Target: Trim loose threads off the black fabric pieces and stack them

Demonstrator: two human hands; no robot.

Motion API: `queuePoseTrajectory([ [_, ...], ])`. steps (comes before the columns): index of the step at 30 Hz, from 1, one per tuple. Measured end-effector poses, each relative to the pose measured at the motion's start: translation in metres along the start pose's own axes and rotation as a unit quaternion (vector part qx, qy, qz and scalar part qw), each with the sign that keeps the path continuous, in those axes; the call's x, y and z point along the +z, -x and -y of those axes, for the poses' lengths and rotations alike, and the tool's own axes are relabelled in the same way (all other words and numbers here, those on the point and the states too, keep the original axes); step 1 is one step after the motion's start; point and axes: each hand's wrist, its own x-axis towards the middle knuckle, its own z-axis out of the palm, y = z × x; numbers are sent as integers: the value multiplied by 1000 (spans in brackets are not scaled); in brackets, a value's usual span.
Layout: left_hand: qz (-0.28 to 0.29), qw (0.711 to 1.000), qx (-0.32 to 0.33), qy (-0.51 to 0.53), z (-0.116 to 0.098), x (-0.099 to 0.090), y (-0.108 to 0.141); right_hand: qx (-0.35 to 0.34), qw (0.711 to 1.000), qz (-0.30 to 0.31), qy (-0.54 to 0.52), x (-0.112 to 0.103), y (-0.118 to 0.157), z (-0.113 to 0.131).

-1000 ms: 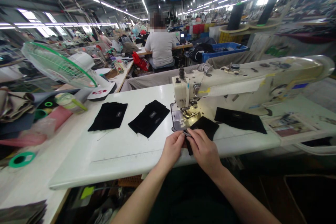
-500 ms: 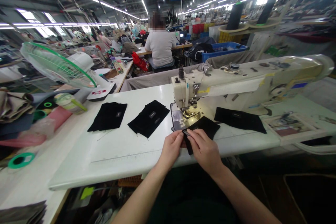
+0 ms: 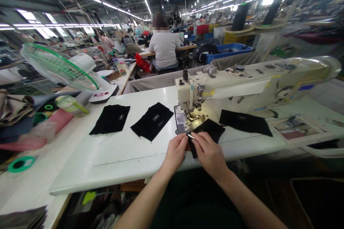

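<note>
At the table's front edge, my left hand (image 3: 176, 151) pinches the edge of a black fabric piece (image 3: 194, 150) between thumb and fingers. Close against it, my right hand (image 3: 209, 152) is closed on a slim, shiny metal tool (image 3: 191, 136), its tip at the fabric by my left fingertips; its exact kind is too small to tell. Part of the black cloth hangs down between the hands. Just beyond my right hand lies another dark fabric area (image 3: 212, 128); whether it joins the held piece is hidden. The sewing machine (image 3: 188, 94) stands right behind, its needle area lit.
Two black fabric stacks with small labels, the left stack (image 3: 110, 120) and the middle stack (image 3: 152, 121), lie left of the machine. Another labelled black piece (image 3: 245, 122) rests to the right. A green-rimmed fan (image 3: 61, 64) stands at left. A person (image 3: 164, 48) sits ahead, facing away.
The metal tool in my right hand has tilted slightly and shows more of its bright side. Both hands stay in nearly the same place.
</note>
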Motion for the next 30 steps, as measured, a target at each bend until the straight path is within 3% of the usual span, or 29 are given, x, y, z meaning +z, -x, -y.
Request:
queuePoseTrajectory([
  [30, -11, 1000, -3, 8, -3, 0, 0, 31, 999, 3, -27, -1, -1, 0],
])
